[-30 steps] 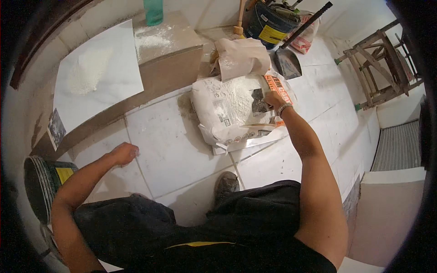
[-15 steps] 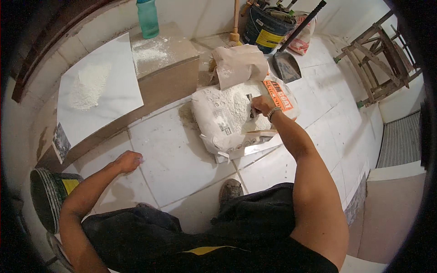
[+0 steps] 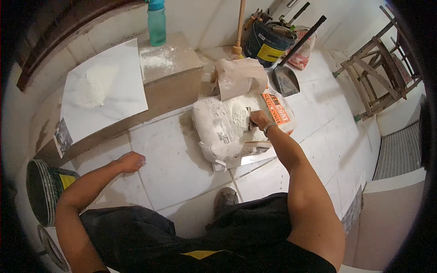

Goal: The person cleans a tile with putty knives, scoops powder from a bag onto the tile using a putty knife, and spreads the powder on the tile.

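A white board (image 3: 102, 91) with a powder heap leans at left. The left hand (image 3: 131, 161) rests as a fist on the floor tiles (image 3: 175, 168). The right hand (image 3: 258, 120), grip closed on a small tool, digs into the open powder sack (image 3: 227, 129) lying on the floor.

Lying torn open on the tiled floor, a white paper sack (image 3: 227, 132) with an orange label panel (image 3: 277, 109) at its far end, white powder showing inside. Leaning just behind it, a brown paper bag (image 3: 239, 77). Further back, showing a yellow label (image 3: 269, 53) on a dark bucket (image 3: 268, 43). Possibly carrying another yellow label (image 3: 66, 181), the ribbed bucket (image 3: 43, 191) at left.
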{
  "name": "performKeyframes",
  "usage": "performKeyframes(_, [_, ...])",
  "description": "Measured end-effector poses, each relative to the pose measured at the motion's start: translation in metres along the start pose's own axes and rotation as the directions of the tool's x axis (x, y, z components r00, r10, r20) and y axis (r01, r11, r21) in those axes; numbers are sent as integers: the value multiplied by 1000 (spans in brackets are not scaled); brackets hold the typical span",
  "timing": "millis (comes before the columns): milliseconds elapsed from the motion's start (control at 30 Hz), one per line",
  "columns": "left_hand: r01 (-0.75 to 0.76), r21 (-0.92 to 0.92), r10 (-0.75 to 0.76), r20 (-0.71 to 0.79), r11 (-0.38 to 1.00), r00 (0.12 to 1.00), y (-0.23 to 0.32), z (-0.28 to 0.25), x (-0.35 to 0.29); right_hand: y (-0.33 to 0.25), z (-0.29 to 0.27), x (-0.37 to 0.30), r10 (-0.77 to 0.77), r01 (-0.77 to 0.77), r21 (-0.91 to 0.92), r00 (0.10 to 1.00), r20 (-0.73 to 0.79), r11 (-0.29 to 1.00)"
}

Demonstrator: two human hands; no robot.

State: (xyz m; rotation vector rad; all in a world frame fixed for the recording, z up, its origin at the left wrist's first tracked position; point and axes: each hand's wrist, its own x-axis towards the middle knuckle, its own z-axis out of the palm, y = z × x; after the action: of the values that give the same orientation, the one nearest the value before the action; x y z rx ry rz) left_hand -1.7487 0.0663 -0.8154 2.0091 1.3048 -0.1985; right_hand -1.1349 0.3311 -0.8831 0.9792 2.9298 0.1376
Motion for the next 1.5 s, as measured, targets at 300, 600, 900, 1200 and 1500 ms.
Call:
performKeyframes(300, [46,6,-46,-27,999,999,-8,11,-6,-19,-11,-6,512,-475,846,678,528,-244])
performKeyframes(600, [26,14,-24,-76,1000,997,-13,9,4,15,-68,-30,410,-373,865,885,222,335])
performKeyframes(900, [32,-44,-37,-123,998,992,-2,-6,5,-38,-233,57,481,-447,892,769,421,-66])
performKeyframes(1200, [-9,106,16,-66,994,998,-16,3,24,-69,-317,237,87,-326,915,931,354,-236])
performKeyframes(1500, [-36,296,51,-45,955,998,-19,7,3,-264,-312,465,185,-360,930,912,366,-69])
